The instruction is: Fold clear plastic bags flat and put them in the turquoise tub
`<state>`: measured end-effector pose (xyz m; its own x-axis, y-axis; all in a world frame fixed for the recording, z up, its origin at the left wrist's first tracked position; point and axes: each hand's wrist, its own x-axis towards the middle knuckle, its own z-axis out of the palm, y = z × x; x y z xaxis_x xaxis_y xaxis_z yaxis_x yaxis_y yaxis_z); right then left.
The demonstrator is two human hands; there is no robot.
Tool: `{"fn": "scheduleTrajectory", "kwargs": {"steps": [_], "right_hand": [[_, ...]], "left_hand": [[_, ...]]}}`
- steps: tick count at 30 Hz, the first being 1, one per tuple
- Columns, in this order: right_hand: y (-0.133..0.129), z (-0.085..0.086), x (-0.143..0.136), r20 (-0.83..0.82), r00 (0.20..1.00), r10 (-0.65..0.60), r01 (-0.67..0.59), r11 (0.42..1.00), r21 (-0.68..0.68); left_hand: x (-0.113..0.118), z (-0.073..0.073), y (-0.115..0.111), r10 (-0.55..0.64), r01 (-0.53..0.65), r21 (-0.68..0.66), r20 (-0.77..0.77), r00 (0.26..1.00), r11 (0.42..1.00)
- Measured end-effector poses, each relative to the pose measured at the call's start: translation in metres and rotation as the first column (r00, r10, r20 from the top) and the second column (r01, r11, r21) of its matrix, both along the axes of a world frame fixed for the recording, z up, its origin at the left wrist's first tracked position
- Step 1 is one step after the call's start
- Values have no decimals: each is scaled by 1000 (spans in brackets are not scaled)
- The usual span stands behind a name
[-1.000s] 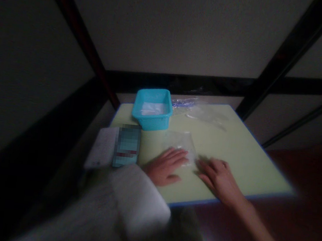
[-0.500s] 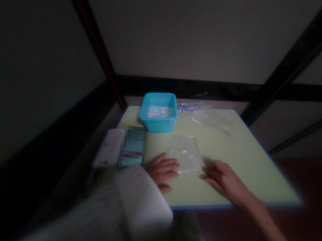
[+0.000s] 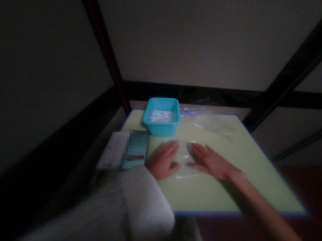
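A clear plastic bag (image 3: 185,155) lies flat on the pale yellow-green table (image 3: 215,201), catching some glare. My left hand (image 3: 164,161) rests on the bag's left side, fingers stretched forward and thumb apart. On the bag's right side lies my right hand (image 3: 210,161), its fingers extended and pointing toward the far left. Both palms face down, with a strip of the bag showing between them. Parts of the bag are hidden beneath the hands.
A turquoise basket (image 3: 162,129) with flat whitish contents stands at the back left. More clear plastic (image 3: 214,124) lies at the back right. Left of my hand are a blurred-out flat teal item (image 3: 135,152) and a whitish flat object (image 3: 112,150). A wall rises behind the table.
Both hands have moved forward along the bag. My right hand has gone from curled fingers at the bag's near right corner to flat, stretched fingers on it. The view has shifted slightly.
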<state>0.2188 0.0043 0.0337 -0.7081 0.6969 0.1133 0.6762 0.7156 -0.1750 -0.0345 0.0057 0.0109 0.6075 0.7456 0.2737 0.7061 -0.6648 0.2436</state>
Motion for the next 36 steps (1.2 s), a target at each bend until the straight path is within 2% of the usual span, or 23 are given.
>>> {"fn": "scheduleTrajectory", "kwargs": {"steps": [4, 7, 14, 20, 23, 27, 30, 33, 36], "right_hand": [[29, -28, -7, 66, 998, -1, 1, 1000, 6], [35, -40, -3, 70, 997, 13, -15, 1000, 22], [31, -40, 7, 47, 999, 15, -16, 1000, 20], [35, -45, 6, 8, 1000, 19, -20, 1000, 16], [37, -41, 10, -99, 995, 10, -12, 1000, -22], [25, -23, 25, -256, 965, 56, -67, 997, -36], [2, -10, 36, -169, 976, 136, -136, 991, 10], [-19, -5, 40, -41, 986, 163, -158, 982, 105], [-31, -6, 36, 121, 979, 162, -186, 955, 231]], "left_hand": [[20, 2, 12, -32, 33, 10, -109, 994, 999], [23, -4, 18, -46, 49, 14, -148, 988, 999], [16, -22, 23, -48, 52, 14, -205, 978, 999], [15, -25, 25, -57, 61, 23, -154, 986, 998], [12, -19, 25, -91, 91, -14, -38, 995, 996], [-1, -3, 17, -101, 139, -124, 273, 957, 982], [-15, 5, 8, -11, 111, -241, 385, 923, 964], [-23, 5, 5, 103, 19, -304, 379, 920, 952], [-22, 3, 6, 152, -38, -303, 362, 920, 952]]}}
